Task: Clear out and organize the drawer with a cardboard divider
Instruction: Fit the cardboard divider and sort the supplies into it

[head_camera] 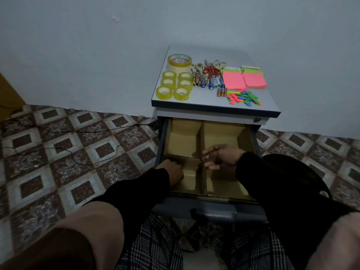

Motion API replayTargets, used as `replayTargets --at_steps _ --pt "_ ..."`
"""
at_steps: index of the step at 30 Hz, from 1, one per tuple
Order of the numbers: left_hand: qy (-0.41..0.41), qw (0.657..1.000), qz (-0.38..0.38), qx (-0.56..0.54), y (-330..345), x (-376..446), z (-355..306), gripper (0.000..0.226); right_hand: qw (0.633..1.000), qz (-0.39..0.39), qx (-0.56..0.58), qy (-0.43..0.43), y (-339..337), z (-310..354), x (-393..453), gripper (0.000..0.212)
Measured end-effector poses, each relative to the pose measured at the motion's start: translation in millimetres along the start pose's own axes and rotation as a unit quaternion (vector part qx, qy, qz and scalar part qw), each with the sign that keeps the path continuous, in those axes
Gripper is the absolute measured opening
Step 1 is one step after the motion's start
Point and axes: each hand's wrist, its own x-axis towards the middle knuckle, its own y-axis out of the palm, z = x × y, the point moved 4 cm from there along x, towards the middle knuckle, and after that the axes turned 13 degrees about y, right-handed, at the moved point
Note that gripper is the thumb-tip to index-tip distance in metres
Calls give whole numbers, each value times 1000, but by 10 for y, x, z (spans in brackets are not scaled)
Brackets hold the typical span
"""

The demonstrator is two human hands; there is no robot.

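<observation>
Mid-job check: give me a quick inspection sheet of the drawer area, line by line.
Surface: cabinet top holds the sorted supplies.
Job's things: open drawer with cardboard divider fitted; all four compartments bare.
Clutter: tape rolls, batteries, scissors, sticky notes, coloured strips.
Hands: left hand curled at the cross wall; right hand over the divider's centre, fingers relaxed.
Cables: thin wires across the floor.
Surroundings: patterned tiles, plain wall.
</observation>
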Motion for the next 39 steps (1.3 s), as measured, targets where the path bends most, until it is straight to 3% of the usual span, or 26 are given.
replayTargets --at_steps 4,7,14,18,25,29,34,39 --pt "14 995 -25 -93 -86 -95 36 39 1000 -8 4 0 -41 43 -54 14" --pt "16 983 -103 -153 -244 -239 81 30 1000 -23 5 -6 -85 97 -81 15" --pt "26 952 -259 -162 -715 -456 346 15 996 -72 -6 -48 -260 400 -237 16" --pt "-35 947 -258 -186 -1151 -499 671 16 991 -91 -27 -99 -388 715 -320 15" --pt "-93 907 -369 -180 -1749 -506 1250 20 978 -128 -39 -162 -585 1291 -375 14" --pt "-118 894 -386 -194 -1885 -389 1558 24 967 -154 -62 -192 -742 1589 -327 18" --pt "-135 906 -370 -158 -1908 -220 1834 30 952 -185 -119 -212 -885 1928 -229 28" --pt "-174 927 -289 -161 -1882 8 2166 55 879 -269 -320 -229 -937 2257 -65 30"
